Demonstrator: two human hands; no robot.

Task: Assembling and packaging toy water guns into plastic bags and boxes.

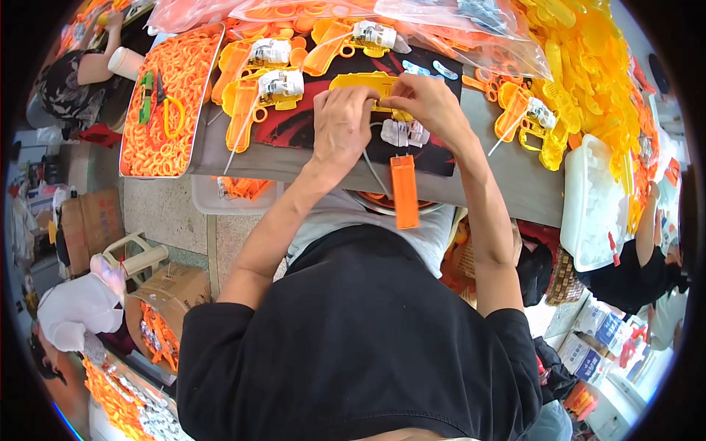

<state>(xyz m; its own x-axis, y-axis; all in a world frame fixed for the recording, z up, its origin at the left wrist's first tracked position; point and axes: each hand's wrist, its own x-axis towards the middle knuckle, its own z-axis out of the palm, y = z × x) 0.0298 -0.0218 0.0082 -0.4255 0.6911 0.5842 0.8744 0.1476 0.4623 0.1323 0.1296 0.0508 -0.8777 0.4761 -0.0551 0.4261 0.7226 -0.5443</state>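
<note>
In front of me a yellow plastic toy shell (362,79) lies on the dark mat, partly hidden by my fingers. My left hand (343,126) is closed on its near left side, fingers bent over the edge. At its right end, the fingertips of my right hand (425,104) pinch it; whether a small part is also between them, I cannot tell. A white mechanism block (404,133) sits just below the shell, close to both hands. From it an orange rectangular piece (404,192) hangs over the table edge, and a thin pale tube (376,170) trails beside it.
Part-assembled yellow-orange toys with white mechanisms (281,84) lie left, another (540,114) right. A tray of orange rings (163,158) holds yellow-handled scissors (175,117) and a green tool (145,99). Yellow shells (588,73) pile up right, above a white bin (588,198). Other people work nearby.
</note>
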